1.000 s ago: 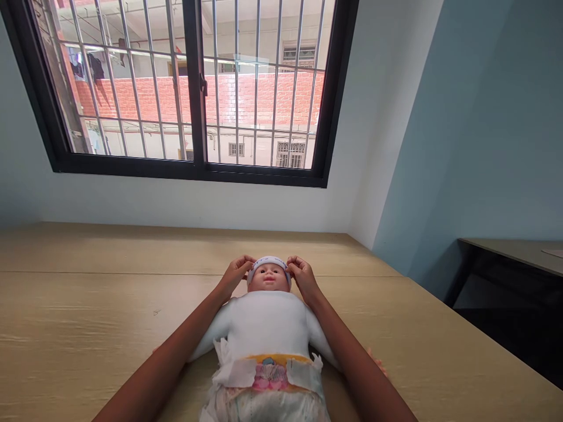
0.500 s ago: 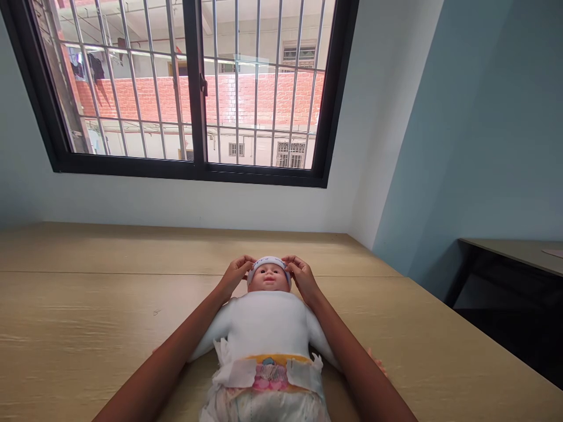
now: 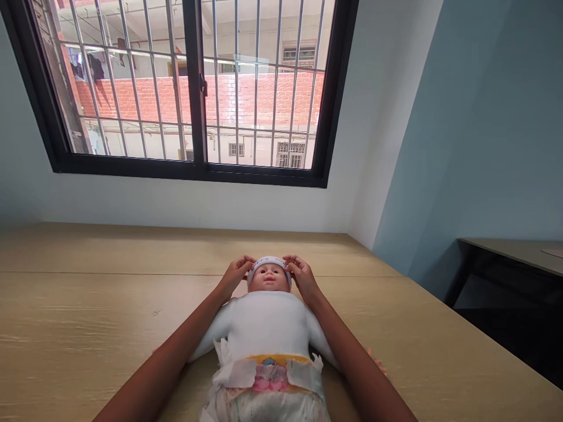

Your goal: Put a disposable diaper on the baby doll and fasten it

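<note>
A baby doll (image 3: 269, 319) lies on its back with its head away from me, its body and arms white. Round its waist is a diaper (image 3: 271, 375) with a colourful front panel and taped tabs. On the doll's head sits a white cap (image 3: 269, 259) with small dark markings along the band. My left hand (image 3: 236, 275) is closed at the cap's left edge, its fingers bent in a pinch. At the opposite edge my right hand (image 3: 302, 276) pinches the cap in the same way. The fingertips are partly hidden against the cap.
The doll rests on a wooden table (image 3: 109, 316) with a seam across it. Beyond the table is a wall with a black-framed barred window (image 3: 193, 170). A second, dark-legged table (image 3: 505, 249) stands at the right.
</note>
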Action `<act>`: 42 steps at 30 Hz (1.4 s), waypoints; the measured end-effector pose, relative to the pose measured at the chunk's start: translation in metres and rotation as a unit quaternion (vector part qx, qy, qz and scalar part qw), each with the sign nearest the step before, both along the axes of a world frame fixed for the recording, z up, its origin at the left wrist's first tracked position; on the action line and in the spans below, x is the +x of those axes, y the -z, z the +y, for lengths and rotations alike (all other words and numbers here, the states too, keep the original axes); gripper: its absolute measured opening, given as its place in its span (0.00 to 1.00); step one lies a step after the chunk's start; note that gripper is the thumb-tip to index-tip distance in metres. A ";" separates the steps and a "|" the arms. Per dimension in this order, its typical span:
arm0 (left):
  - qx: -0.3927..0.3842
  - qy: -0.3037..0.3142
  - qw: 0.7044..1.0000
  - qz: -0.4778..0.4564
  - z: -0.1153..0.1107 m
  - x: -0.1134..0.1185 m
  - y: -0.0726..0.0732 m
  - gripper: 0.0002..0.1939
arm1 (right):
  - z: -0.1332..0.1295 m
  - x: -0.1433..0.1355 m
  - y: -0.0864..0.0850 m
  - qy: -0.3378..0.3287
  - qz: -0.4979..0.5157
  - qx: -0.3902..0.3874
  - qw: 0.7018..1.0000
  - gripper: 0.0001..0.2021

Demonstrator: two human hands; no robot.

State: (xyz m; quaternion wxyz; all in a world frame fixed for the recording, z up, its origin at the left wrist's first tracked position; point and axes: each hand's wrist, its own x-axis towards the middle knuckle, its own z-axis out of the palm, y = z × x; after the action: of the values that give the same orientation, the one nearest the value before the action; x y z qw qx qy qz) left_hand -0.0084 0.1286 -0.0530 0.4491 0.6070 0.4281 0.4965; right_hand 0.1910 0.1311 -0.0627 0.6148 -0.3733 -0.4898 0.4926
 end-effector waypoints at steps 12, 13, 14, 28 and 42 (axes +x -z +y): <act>-0.005 0.006 1.000 0.001 0.000 0.000 0.001 0.12 | -0.001 0.001 -0.001 -0.010 -0.015 -0.008 1.000 0.10; -0.004 0.005 1.000 0.001 0.000 0.000 0.001 0.13 | -0.001 0.001 -0.001 -0.011 -0.014 -0.006 1.000 0.10; -0.003 0.004 1.000 0.002 0.000 0.000 0.000 0.13 | 0.000 0.001 -0.001 -0.011 -0.014 -0.004 1.000 0.10; 0.070 -0.050 0.995 0.045 -0.005 0.004 -0.004 0.11 | -0.002 0.001 0.004 0.033 -0.054 0.057 0.996 0.08; 0.144 -0.065 0.947 0.280 -0.135 -0.012 -0.033 0.19 | -0.151 0.022 0.031 0.058 -0.197 0.050 0.977 0.17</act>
State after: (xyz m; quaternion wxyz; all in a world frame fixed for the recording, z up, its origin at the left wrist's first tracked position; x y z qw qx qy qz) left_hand -0.0205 -0.0061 -0.0201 0.1854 0.7505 0.4992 0.3913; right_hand 0.2133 -0.0202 -0.0937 0.5515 -0.4600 -0.6029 0.3475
